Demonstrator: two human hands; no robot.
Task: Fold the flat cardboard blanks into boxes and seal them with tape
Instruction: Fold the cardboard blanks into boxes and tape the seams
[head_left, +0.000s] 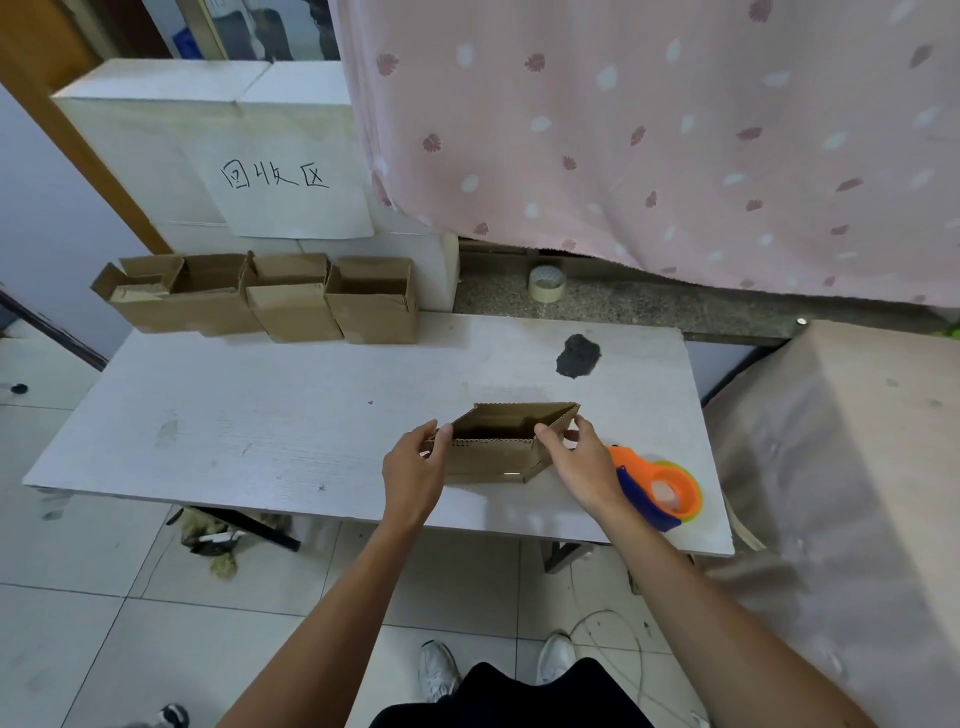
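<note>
Here, in the head view, a small brown corrugated cardboard blank (498, 444), half opened into a slanted tube, is held upright on the white rectangular tabletop (291, 426), toward the near edge and right of its middle. It is gripped at both ends: the left hand (415, 467) is closed on its left end, thumb on the upper rim, and the right hand (584, 467) is closed on its right end, thumb hooked over the top edge near the corner. The walls are seen leaning, so squaring is judged unfinished. The blank is judged light and fairly stiff along its panels but weak at the scored creases, so it should be taken at the corners and pressed along the folds, not across a panel's middle, where it could crease. Its dry paper face is judged to offer good grip. An orange and blue handheld tape dispenser (657, 491) lies just beside the right hand, near the front right corner. Four folded brown cardboard boxes (270, 301) with open tops are lined along the far left edge. A roll of pale tape (546, 283) rests on the speckled stone ledge (675, 306) beyond the far edge.
</note>
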